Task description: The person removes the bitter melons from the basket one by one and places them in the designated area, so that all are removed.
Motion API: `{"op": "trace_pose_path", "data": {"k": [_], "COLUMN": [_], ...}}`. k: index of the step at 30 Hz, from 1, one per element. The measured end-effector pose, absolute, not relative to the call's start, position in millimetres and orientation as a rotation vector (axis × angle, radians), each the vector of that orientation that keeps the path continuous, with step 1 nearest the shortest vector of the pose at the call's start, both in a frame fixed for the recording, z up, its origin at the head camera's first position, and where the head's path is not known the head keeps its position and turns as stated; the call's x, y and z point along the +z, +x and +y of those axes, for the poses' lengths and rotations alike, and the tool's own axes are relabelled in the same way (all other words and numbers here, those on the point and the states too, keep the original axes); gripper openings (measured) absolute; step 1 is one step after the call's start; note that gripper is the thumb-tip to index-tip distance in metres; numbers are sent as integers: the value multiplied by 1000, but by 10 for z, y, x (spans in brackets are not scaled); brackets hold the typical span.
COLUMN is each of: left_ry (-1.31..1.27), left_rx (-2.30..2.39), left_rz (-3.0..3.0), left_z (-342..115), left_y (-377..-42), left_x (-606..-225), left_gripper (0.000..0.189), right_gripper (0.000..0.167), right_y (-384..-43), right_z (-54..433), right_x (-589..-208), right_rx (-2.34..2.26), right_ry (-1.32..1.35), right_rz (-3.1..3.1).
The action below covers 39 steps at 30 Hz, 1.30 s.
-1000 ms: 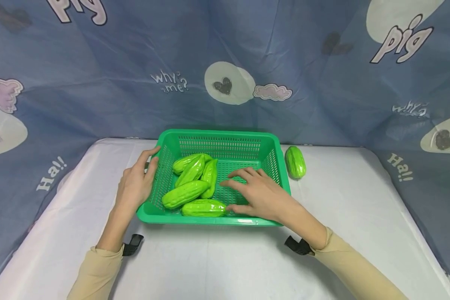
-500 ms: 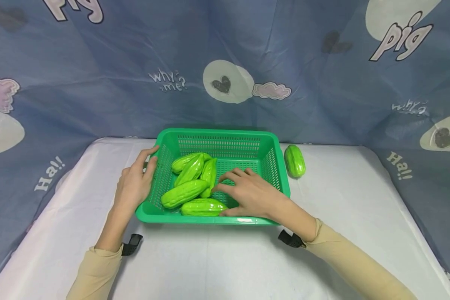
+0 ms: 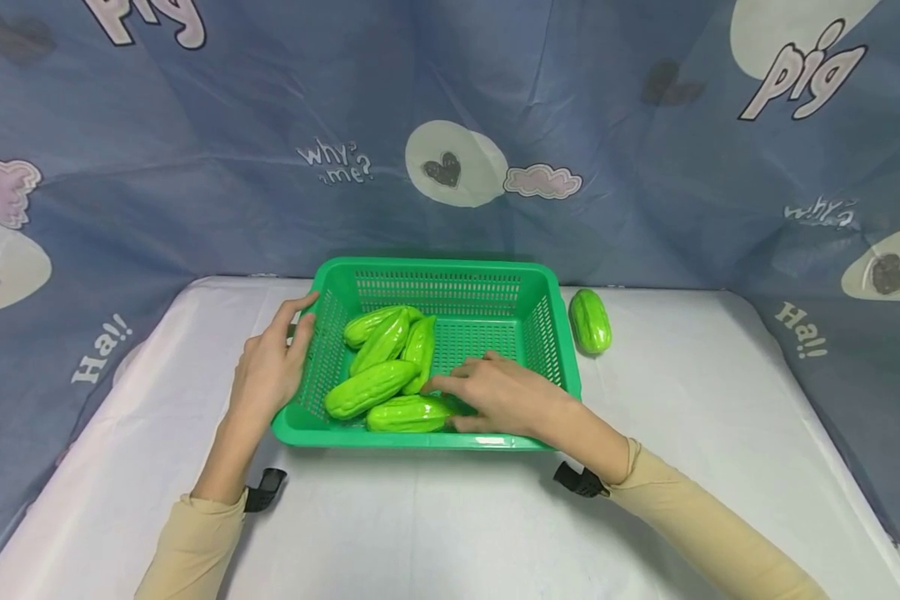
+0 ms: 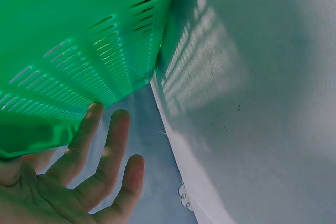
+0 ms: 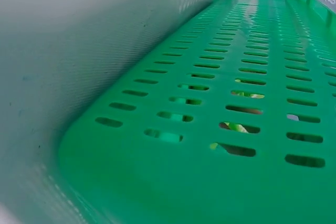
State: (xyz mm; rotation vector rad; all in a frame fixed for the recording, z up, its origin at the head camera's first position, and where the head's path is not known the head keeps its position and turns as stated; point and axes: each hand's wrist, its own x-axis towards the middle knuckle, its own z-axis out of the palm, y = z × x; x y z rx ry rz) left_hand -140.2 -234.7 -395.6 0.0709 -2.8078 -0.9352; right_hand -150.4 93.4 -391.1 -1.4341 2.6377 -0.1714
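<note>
A green plastic basket (image 3: 450, 443) with slotted walls holds several bright green bitter melons, clustered toward its left side. My left hand (image 3: 270, 367) rests against the basket's left rim; the left wrist view shows that hand (image 4: 89, 177) with fingers spread and fairly straight by the outer wall. Inside the basket, my right hand (image 3: 502, 396) has its thumb and fingers curled about the right end of the front bitter melon (image 3: 405, 414), which lies along the near wall. The basket wall (image 5: 199, 182) hides this grip in the right wrist view.
Another bitter melon (image 3: 590, 322) lies on the white tablecloth (image 3: 450, 525), outside the basket at its right. A blue printed curtain (image 3: 607, 100) rises behind the table's back edge. Other bitter melons (image 3: 371, 389) lie beside and behind the front one.
My right hand has moved left and lowered, its fingers closing about the front bitter melon, which has shifted slightly. My left hand has stayed at the basket's rim.
</note>
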Motion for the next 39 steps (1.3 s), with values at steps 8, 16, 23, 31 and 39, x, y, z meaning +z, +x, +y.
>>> {"op": "trace_pose_path", "data": {"k": [8,16,23,31,39], "left_ry": [77,92,90,90,95], "left_rx": [-929,-928,-919,-918,-920], "left_rz": [-2811,-2821,-2819,-2812,-2817], "left_z": [-2351,-2345,-2337,-2331,-2334], "left_y": [-1402,-1409,-1399,-1395,-1399], "left_x": [-3966,-3961,-3954,-3965,-3955], "left_gripper": [51,52,52,52,52], "right_gripper": [46,48,52,46,48], "right_y": [-1519,-1545,-1536,-1506,-1527], "right_z": [968,1073,1109,1059,1115], "right_x": [-3889,-3828,-3819,-3862,-3863], "right_rx": [-187,-112,-77,-112,-83], "right_ry": [-1446,-1389,-1322,-1414,-1398], "right_rz": [2657,2738,2729,2727,2795]}}
